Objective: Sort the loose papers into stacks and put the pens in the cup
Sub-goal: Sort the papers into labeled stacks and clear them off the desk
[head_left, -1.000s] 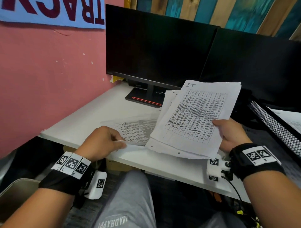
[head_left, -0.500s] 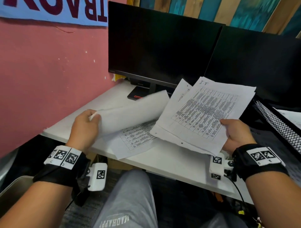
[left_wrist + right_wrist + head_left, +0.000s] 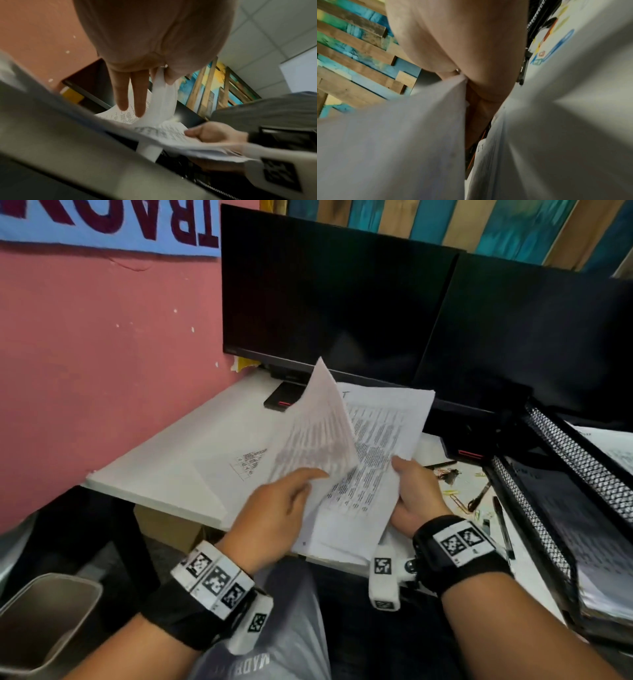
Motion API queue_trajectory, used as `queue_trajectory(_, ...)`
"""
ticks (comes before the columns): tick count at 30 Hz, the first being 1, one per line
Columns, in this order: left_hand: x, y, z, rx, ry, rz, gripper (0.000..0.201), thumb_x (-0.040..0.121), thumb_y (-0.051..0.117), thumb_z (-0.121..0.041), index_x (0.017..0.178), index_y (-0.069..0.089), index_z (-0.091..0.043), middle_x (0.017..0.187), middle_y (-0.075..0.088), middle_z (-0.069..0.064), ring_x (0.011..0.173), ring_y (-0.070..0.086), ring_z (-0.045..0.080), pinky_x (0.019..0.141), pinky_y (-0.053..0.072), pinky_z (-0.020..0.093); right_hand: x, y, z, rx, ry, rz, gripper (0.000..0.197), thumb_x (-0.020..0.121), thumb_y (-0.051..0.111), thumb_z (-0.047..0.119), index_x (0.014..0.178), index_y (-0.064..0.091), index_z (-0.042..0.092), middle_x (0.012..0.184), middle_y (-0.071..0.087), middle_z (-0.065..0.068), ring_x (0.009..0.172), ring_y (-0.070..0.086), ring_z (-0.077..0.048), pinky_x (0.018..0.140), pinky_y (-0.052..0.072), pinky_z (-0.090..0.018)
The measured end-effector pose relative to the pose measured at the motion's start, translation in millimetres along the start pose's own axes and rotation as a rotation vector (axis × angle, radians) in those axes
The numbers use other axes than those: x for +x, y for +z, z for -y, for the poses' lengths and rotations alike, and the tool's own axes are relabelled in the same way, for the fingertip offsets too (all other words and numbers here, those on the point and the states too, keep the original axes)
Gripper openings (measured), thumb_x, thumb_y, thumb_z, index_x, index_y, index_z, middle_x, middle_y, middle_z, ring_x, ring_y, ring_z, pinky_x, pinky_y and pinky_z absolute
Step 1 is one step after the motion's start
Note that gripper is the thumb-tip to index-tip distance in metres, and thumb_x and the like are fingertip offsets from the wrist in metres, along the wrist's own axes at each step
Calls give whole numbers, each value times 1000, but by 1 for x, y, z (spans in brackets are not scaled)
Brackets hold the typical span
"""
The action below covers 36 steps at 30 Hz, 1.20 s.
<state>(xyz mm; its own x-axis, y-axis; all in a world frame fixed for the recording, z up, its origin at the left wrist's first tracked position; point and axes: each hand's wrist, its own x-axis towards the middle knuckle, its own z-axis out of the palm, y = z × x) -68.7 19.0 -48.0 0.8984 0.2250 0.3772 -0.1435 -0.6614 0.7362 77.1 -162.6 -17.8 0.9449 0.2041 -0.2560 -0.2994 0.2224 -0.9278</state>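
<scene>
Lifted sheet now between hands

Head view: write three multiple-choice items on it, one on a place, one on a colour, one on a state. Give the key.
1. Where does the slim black pen lie?
A. In a cup
B. On a monitor's foot
C. On the flat white desk, to the right of the right hand

2. What colour is the painted wall left of the desk?
A. Green
B. Pink
C. Grey

3. What is the left hand doing?
A. Pinching a single white sheet that stands up from the desk
B. Lying flat on the desk
C. Holding a pen

Key: C, the pen lies on the desk past the right hand, which grips the stack of printed white papers; B, the wall is plainly pink; A, the left wrist view shows the sheet between thumb and fingers.
</scene>
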Motion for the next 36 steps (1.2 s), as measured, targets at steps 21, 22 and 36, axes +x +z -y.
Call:
queue_trajectory(21,10,-48,43,502,-152,539,94,72,82,-54,153,34,-51,154,45,-12,140,46,20,117,38,37,18,-46,61,-197,-146,-211,41,99,49,-6,133,65,12,113,75,-12,92,74,-34,68,64,-44)
queue_trajectory(22,10,-49,43,531,-141,546,86,77,81,-48,152,39,-50,159,40,-15,146,41,18,120,35,37,18,-50,65,-212,-137,-225,36,100,52,-4,131,64,10,114,74,-10,88,73,-29,62,62,-36)
queue_trajectory(36,18,-100,41,140,-341,-339,25,107,48,-21,105,73,-18,57,48,-2,55,45,16,54,32,28,19,-61,47,-171,-99,-227,42,98,54,-2,139,59,-1,135,65,-31,121,66,-50,99,56,-60)
